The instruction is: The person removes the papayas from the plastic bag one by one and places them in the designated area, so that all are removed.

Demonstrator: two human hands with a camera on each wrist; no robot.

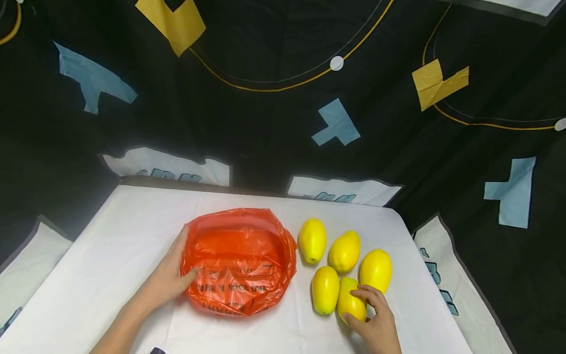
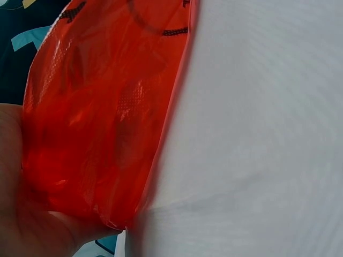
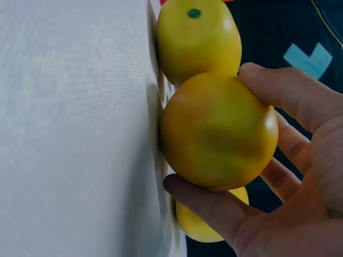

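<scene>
A crinkled red plastic bag (image 1: 239, 268) with dark printing lies on the white table, left of the fruits. My left hand (image 1: 170, 275) grips its left side, thumb on the front and fingers partly hidden behind; in the left wrist view the bag (image 2: 102, 123) fills the space above the thumb. With thumb and fingers around it, my right hand (image 1: 379, 319) holds a smooth yellow oval fruit (image 1: 351, 300), the nearest one of a group. The right wrist view shows this fruit (image 3: 220, 131) end-on between thumb and fingers.
Several similar yellow fruits (image 1: 345, 250) lie on the table (image 1: 132, 236) between the bag and the right edge. One fruit (image 1: 325, 290) is just left of the held one. A small dark object (image 1: 157, 350) shows at the front edge. Dark patterned cloth (image 1: 265, 128) hangs behind the table.
</scene>
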